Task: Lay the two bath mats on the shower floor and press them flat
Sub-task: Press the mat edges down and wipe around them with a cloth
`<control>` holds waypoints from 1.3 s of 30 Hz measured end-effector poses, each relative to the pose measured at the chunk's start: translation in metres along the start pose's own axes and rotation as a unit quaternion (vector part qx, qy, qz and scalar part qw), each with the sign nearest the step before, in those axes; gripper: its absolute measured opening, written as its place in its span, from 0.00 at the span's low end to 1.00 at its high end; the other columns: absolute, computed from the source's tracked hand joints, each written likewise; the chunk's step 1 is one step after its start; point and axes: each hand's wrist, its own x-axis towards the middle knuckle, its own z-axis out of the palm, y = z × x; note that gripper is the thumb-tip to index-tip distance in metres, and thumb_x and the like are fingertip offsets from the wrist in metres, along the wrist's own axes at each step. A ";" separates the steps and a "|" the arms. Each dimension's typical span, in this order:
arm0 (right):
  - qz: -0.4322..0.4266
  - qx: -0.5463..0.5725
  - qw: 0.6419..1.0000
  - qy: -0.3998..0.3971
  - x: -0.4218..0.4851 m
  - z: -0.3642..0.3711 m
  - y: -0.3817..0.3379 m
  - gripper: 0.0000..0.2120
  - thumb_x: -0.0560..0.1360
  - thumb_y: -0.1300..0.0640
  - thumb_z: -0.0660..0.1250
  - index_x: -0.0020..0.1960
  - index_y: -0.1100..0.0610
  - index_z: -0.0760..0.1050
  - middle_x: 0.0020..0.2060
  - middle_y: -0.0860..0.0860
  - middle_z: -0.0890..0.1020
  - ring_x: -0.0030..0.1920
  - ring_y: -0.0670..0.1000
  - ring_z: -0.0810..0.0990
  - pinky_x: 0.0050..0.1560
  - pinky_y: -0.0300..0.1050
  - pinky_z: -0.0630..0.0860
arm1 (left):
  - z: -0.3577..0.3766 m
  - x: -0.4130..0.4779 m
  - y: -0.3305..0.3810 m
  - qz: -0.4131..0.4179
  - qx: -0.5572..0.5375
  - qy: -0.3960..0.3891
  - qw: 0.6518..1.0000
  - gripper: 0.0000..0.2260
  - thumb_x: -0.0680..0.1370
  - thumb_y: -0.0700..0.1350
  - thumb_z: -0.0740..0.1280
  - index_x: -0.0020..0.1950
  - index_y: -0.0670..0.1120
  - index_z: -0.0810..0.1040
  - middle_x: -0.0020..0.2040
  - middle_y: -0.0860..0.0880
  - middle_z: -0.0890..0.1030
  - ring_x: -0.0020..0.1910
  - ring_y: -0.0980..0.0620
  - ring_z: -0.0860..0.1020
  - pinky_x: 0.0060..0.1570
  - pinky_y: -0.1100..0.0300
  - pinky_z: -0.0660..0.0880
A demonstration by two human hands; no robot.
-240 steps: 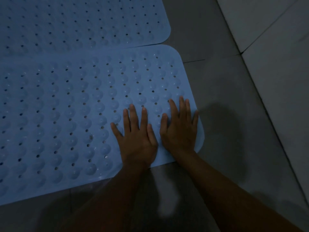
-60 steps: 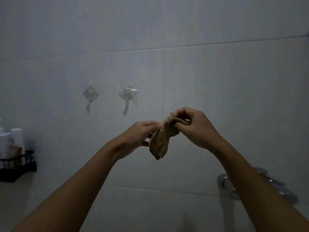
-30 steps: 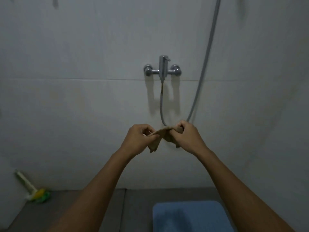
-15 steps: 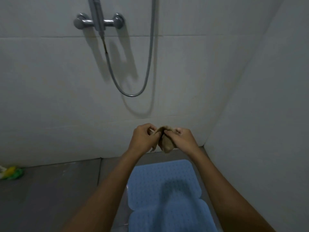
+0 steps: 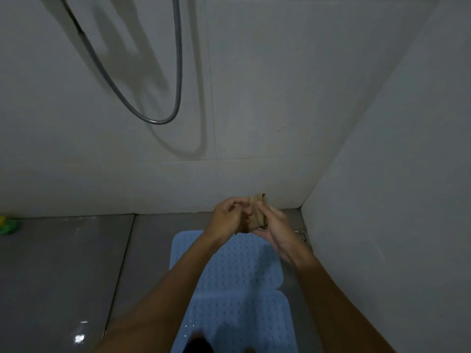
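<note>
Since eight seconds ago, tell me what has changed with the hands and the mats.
Both hands came off the mat they were pressing and rose. The left hand and right hand now hold a small brown cloth above the far mat; both have kept a grip on it for two seconds. The far mat and near mat stay flat on the shower floor.

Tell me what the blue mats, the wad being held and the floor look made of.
The blue mats look like soft rubber or PVC, matte, given moulded bumps and small holes. The wad seems thin tan fabric, creased and limp. The floor is probably glazed tile: glossy, with joints and a bright glint.
</note>
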 end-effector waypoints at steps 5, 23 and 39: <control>0.045 -0.030 0.998 0.026 0.063 -0.003 0.013 0.17 0.82 0.52 0.59 0.60 0.64 0.76 0.50 0.60 0.83 0.49 0.56 0.83 0.46 0.50 0.81 | -0.014 0.058 -0.055 0.107 0.271 0.031 0.956 0.15 0.79 0.44 0.64 0.66 0.44 0.74 0.60 0.46 0.75 0.58 0.49 0.74 0.61 0.55 0.71; 0.014 -0.311 0.942 0.124 0.452 -0.108 0.288 0.16 0.81 0.46 0.58 0.53 0.60 0.70 0.44 0.57 0.76 0.38 0.47 0.73 0.34 0.39 0.68 | -0.028 0.367 -0.425 -0.102 0.269 0.021 0.958 0.28 0.77 0.55 0.67 0.74 0.48 0.66 0.69 0.48 0.70 0.67 0.50 0.69 0.66 0.58 0.68; -0.320 -0.506 0.757 0.263 0.698 -0.187 0.539 0.19 0.80 0.62 0.58 0.69 0.61 0.71 0.70 0.59 0.71 0.71 0.58 0.68 0.69 0.49 0.67 | -0.106 0.516 -0.755 -0.241 0.484 0.129 0.831 0.66 0.49 0.86 0.53 0.75 0.55 0.29 0.75 0.42 0.27 0.74 0.38 0.31 0.69 0.31 0.36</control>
